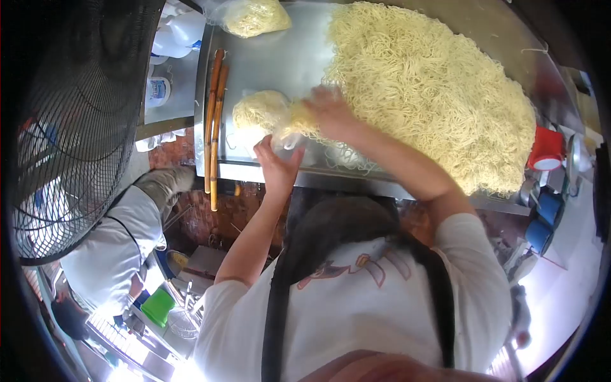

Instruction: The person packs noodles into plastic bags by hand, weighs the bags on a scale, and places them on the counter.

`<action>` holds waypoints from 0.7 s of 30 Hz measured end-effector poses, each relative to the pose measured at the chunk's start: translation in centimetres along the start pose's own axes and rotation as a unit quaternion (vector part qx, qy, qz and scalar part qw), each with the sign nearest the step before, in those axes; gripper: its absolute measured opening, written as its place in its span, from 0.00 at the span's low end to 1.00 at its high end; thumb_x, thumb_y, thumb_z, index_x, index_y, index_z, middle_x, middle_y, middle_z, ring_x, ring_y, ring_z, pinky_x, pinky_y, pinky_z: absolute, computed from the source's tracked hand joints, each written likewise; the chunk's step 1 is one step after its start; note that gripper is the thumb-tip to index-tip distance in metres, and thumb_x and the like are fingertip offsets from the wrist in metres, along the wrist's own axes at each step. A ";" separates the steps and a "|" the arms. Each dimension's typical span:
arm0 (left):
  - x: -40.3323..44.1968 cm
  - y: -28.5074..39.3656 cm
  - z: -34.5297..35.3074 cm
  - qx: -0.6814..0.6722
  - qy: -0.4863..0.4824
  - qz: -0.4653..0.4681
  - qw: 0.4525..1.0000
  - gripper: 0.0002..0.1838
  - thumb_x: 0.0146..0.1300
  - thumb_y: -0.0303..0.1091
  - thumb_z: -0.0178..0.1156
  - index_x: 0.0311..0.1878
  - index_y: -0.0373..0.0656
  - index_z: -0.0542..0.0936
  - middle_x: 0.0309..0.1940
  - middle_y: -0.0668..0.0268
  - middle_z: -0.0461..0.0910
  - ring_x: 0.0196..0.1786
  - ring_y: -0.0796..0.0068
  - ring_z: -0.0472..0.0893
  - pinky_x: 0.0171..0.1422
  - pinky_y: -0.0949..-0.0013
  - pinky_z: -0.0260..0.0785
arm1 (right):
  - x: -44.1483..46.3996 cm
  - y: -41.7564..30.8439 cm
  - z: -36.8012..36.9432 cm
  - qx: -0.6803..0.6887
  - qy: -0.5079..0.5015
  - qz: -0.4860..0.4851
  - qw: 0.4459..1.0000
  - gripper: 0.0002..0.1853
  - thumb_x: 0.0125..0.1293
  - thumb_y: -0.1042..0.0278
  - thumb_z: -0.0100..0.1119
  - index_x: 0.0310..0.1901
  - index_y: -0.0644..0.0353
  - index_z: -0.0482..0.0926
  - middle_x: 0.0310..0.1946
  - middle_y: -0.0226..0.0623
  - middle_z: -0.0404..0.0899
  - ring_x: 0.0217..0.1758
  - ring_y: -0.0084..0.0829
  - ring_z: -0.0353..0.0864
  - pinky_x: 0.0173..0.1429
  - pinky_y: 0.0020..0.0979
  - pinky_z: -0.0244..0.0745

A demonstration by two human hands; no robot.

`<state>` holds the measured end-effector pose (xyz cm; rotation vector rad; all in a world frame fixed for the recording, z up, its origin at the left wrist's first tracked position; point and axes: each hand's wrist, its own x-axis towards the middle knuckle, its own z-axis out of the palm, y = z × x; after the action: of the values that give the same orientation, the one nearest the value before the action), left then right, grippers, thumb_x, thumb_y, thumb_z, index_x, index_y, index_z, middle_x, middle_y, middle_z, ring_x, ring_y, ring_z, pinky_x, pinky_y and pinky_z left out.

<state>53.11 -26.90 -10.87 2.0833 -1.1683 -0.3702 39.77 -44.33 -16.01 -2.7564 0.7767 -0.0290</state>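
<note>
My left hand [278,167] is at the front edge of the metal table [273,63], its thumb and fingers closed on the mouth of a clear plastic bag [291,139]. My right hand [332,114] is just right of the bag, blurred, with a bunch of yellow noodles [301,120] under its fingers at the bag's mouth. Behind the left hand lies a rounded bag of noodles [259,109]; whether it is separate from the held bag is hard to see. A large heap of loose noodles [433,89] covers the table's right side, and loose strands [350,157] lie near the front edge.
Two long brown sticks [216,121] lie along the table's left edge. Another bag of noodles [258,17] sits at the back. A wire fan guard [76,127] stands at left, near a bending co-worker [114,242]. A red container [545,148] stands at right.
</note>
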 end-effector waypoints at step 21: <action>7.5 6.4 -1.5 -0.461 -0.029 -0.282 0.841 0.12 0.79 0.40 0.48 0.39 0.45 0.70 0.16 0.74 0.61 0.15 0.82 0.59 0.21 0.72 0.60 | -5.7 -3.4 -7.5 -0.015 0.124 0.076 0.989 0.32 0.63 0.70 0.59 0.70 0.59 0.68 0.60 0.51 0.75 0.68 0.47 0.72 0.72 0.39 0.66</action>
<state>54.04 -34.59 -4.66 1.4688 -0.2230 -1.0424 35.98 -40.53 -7.58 -2.7447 1.0569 -0.3393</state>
